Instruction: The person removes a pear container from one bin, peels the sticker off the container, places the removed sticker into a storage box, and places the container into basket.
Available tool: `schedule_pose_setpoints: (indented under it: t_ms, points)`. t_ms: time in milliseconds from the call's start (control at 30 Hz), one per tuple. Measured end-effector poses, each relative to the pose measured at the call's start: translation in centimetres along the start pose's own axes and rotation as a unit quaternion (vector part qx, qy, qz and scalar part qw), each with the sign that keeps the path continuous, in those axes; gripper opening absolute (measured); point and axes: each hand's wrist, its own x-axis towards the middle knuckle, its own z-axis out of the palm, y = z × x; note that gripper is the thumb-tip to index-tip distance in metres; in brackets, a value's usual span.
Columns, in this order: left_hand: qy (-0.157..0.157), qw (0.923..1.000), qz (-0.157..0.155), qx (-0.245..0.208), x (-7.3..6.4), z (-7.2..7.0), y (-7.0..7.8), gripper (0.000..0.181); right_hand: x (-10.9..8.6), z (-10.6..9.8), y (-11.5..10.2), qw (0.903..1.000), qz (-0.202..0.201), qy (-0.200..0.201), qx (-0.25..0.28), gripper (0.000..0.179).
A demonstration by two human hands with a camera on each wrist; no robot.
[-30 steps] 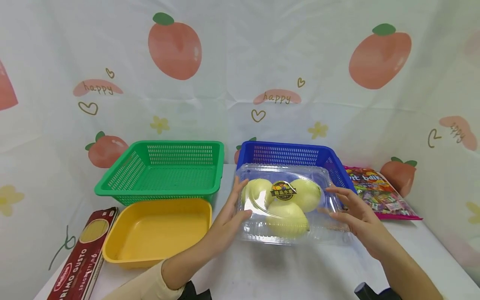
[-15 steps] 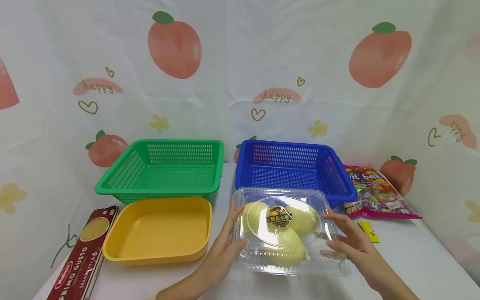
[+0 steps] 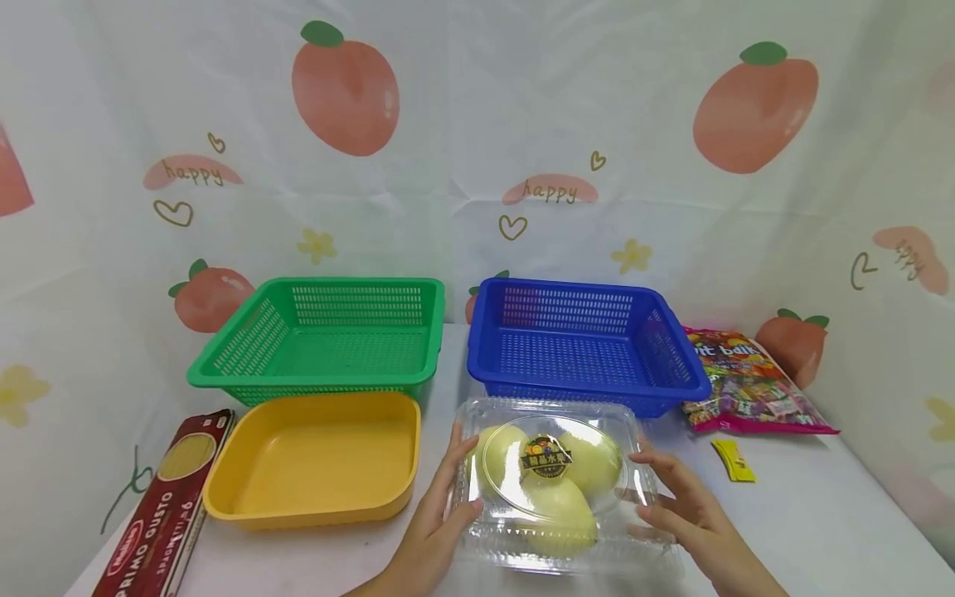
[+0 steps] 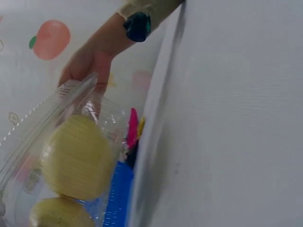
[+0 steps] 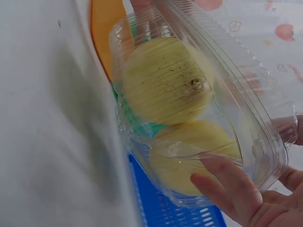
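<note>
A: Status on the clear clamshell [image 3: 485,543]?

B: Held up off the table [image 3: 806,531], judging by the shadow in the right wrist view. Just in front of the blue basket [image 3: 567,356], near side.

A: Grip?

B: Left hand [image 3: 429,526] holding one end, thumb toward the top. Right hand [image 3: 694,514] holding the other, some fingers reaching underneath.

A: Done so far?

B: Lifted, by the look of it. Lid on, three pale yellow fruits [image 3: 555,518] inside.

A: Left?

B: Not set down, not let go. Resting spot: can't tell from here.
</note>
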Motion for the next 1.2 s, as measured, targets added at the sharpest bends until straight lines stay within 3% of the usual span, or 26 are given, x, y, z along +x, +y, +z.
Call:
schedule_pose_setpoints:
  t_ms: [167, 300, 533, 667, 867, 1100, 1200]
  points:
    - [0.018, 0.9998, 0.000, -0.010, -0.1, 0.0, -0.9, 0.056, 0.2, 0.3, 0.5, 0.9996, -0.021, -0.016, -0.003, 0.048]
    - [0.023, 0.9996, -0.015, -0.006, -0.1, 0.0, -1.7, 0.055, 0.6, 0.3, 1.1, 0.9994, -0.026, -0.020, -0.009, 0.047]
    - [0.025, 0.9989, -0.039, -0.003, -0.1, -0.1, -2.7, 0.055, 0.9, 0.2, 2.2, 0.9964, -0.069, -0.045, 0.018, 0.048]
    - [0.028, 0.9989, -0.037, 0.003, -0.1, -0.1, -3.1, 0.055, 0.9, 0.5, 2.3, 0.9973, -0.059, -0.043, -0.001, 0.047]
    - [0.027, 0.9984, -0.049, 0.002, -0.1, -0.1, -3.5, 0.056, 0.6, 0.6, 2.3, 0.9990, 0.005, -0.024, -0.037, 0.045]
    - [0.022, 0.9986, -0.047, -0.009, 0.0, -0.2, -4.0, 0.057, 0.7, 0.5, 2.8, 0.9977, -0.051, -0.040, -0.020, 0.045]
    - [0.017, 0.9986, -0.046, -0.020, 0.2, -0.1, -4.1, 0.056, 0.6, 0.5, 2.8, 0.9988, -0.034, -0.019, -0.031, 0.044]
